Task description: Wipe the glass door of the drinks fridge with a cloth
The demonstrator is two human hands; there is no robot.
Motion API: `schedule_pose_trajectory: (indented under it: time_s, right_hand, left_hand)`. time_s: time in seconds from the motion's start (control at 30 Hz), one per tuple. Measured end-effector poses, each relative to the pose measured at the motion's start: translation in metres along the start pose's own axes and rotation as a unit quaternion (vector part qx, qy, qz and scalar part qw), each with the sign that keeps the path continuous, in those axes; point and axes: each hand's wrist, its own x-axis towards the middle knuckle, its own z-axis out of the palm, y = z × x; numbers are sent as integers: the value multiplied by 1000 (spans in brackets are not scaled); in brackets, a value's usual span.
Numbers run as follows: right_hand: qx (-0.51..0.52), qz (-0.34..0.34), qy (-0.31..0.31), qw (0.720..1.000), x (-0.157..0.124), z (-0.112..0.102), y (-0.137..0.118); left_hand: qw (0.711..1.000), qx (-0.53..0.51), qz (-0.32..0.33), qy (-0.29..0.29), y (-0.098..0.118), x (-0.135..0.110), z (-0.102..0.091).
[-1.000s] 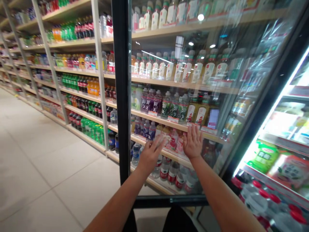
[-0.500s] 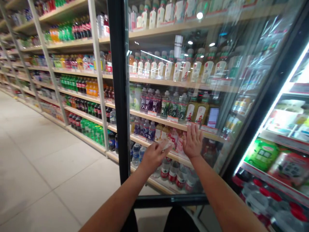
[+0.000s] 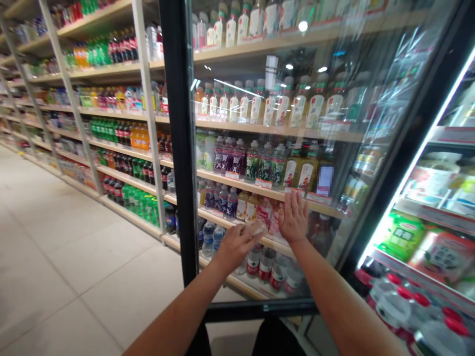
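Note:
A glass door (image 3: pixel 237 64) with a black frame stands swung open in front of me. My left hand (image 3: pixel 235 247) is closed on a small crumpled whitish cloth (image 3: pixel 257 227) and holds it against the glass at the door's lower middle. I cannot tell whether it is fabric or paper. Just to the right, my right hand (image 3: pixel 294 217) lies flat on the same pane, fingers pointing up and nothing in it. Through the glass, rows of drink bottles (image 3: pixel 263 212) show behind both hands.
On the right, a lit cooler (image 3: pixel 430 212) holds green and red packs and large bottles with red caps (image 3: pixel 404 292). Long shelves of drinks (image 3: pixel 122 131) run away to the left along a pale tiled floor (image 3: pixel 92 277). The door's black bottom rail (image 3: pixel 260 310) is above my legs.
My left hand with the cloth has shifted slightly down and left on the glass. The right hand stays flat in its place, and the view has moved a little.

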Motion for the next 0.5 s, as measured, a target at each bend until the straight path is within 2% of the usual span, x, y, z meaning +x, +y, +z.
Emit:
schedule_pose_trajectory:
  time_s: [0.17, 0.23, 0.3, 0.4, 0.43, 0.5]
  right_hand:
    - [0, 2, -1, 1000, 0, -1, 0]
    - [0, 2, 1, 1000, 0, -1, 0]
    - [-1, 2, 4, 1000, 1, -1, -1]
    - [-3, 3, 5, 1000, 0, 0, -1]
    - [-2, 3, 3, 1000, 0, 0, -1]
    - [1, 2, -3, 1000, -1, 0, 0]
  left_hand:
    - [993, 26, -105, 54, -39, 29, -21]
    - [990, 28, -128, 59, -41, 31, -23]
    - [994, 16, -96, 39, -28, 19, -16]
    - [1000, 3, 4, -23, -4, -7, -3]
    - [999, 6, 23, -37, -2, -12, -2]
    - [999, 17, 14, -37, -9, -12, -6]
